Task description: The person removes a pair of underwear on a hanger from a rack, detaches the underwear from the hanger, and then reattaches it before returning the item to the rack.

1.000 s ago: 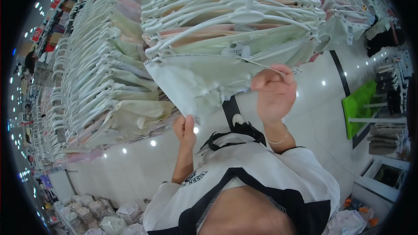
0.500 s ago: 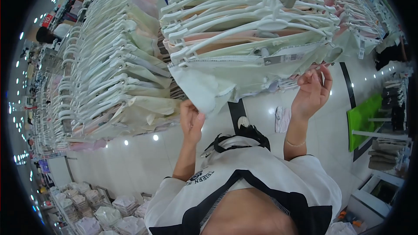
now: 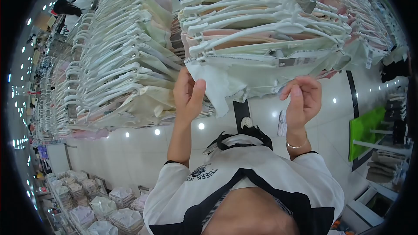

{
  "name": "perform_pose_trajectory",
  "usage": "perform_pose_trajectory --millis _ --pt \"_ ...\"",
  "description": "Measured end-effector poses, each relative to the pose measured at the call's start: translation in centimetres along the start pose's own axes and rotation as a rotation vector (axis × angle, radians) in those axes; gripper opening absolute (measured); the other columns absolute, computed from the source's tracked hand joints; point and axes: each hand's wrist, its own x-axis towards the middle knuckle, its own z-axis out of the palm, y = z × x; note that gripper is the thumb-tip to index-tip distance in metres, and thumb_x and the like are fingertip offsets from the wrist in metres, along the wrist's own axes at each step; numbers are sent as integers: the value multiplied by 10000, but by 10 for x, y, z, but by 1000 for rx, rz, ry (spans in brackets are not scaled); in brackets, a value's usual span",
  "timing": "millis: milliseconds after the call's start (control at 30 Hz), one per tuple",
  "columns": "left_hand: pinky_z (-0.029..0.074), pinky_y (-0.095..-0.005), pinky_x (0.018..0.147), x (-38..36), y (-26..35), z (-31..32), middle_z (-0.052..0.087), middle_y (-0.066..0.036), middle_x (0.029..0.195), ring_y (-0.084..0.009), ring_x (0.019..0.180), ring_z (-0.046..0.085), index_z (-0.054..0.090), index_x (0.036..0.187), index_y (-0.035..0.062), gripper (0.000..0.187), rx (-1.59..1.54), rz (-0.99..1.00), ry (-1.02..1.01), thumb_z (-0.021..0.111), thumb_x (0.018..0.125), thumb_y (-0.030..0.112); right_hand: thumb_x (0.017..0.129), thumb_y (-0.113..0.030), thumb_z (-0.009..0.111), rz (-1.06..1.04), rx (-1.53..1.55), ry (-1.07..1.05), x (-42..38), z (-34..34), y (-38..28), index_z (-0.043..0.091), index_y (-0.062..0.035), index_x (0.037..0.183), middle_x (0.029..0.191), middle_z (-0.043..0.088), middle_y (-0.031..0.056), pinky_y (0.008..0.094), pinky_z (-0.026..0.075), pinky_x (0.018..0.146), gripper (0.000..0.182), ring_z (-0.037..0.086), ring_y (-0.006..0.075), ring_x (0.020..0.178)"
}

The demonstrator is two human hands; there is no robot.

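A pale green-white garment point(image 3: 244, 76) hangs on a white plastic hanger point(image 3: 278, 30) at the front of a packed rack. My left hand point(image 3: 188, 95) pinches the garment's left side, thumb on the cloth. Raised to the lower right hem, my right hand point(image 3: 301, 100) has its fingertips curled at the cloth's edge; a bracelet sits on that wrist. A paper tag point(image 3: 296, 61) lies along the top edge of the garment.
A second long row of pastel garments on white hangers point(image 3: 117, 61) runs to the left. Folded packed clothes point(image 3: 96, 204) fill shelves at lower left. Glossy white floor point(image 3: 143, 156) below, a green panel point(image 3: 363, 128) and dark folded stacks at right. A person point(image 3: 72, 6) stands far upper left.
My left hand has moved up the garment's left edge to a higher grip. My right hand let go of the hanger's edge, opened, then came back to the lower right hem.
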Motion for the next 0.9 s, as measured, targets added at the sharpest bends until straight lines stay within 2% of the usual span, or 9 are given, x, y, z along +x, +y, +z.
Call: perform_pose_trajectory --millis 167,267,367,433,567,700,767,833,900 --pt "304 -138 459 6 3 3 461 1 668 -15 542 402 422 909 -18 211 51 -66 62 414 753 124 677 -7 455 48 -49 -129 -2 3 -1 387 50 875 639 468 84 189 362 479 217 447 94 510" --pt "272 -136 373 8 -1 0 436 26 574 -1 443 368 458 857 -14 184 153 101 76 407 759 134 639 -18 498 -24 -182 -231 9 1 -6 402 37 884 701 483 104 226 366 531 268 471 143 585" --pt "262 -142 340 4 5 -2 420 29 523 -3 389 350 466 841 -20 189 73 -4 48 402 761 139 641 -103 517 -398 -362 -391 39 18 -13 369 27 930 775 467 138 288 360 641 351 452 204 720" --pt "265 -146 327 2 6 -4 410 30 498 -7 364 348 469 837 -22 191 66 -58 37 399 762 139 625 -114 542 -498 -370 -510 55 32 -24 392 6 928 854 454 149 329 346 689 359 435 257 806" --pt "283 -146 318 2 10 -1 406 24 483 -20 356 376 473 820 -29 186 56 -84 62 396 762 131 577 -130 555 -661 -552 -645 77 74 -23 450 -18 784 798 472 117 295 370 617 258 467 231 718" --pt "298 -146 314 3 13 -5 413 15 484 -29 360 395 480 801 -24 169 176 10 16 396 760 117 557 -192 588 -498 -859 -969 85 87 -22 467 -31 799 733 483 54 256 370 479 315 483 182 612" --pt "298 -146 314 1 12 -6 415 10 486 -31 361 396 482 796 -20 162 173 -36 16 393 760 109 553 -191 590 -486 -792 -960 87 87 -19 472 -33 767 673 479 36 259 355 441 291 475 175 552" --pt "298 -156 323 3 11 -8 405 2 486 -41 376 393 486 756 -20 131 200 54 -42 402 744 80 547 -188 592 -481 -733 -934 89 88 -18 475 -35 741 638 478 27 261 347 421 274 470 173 515" --pt "318 -174 368 -4 1 -12 406 -16 497 -61 419 406 483 731 -25 110 160 -23 -65 417 728 64 539 -181 594 -481 -679 -898 91 89 -21 478 -35 722 629 481 27 260 346 419 262 465 178 503"
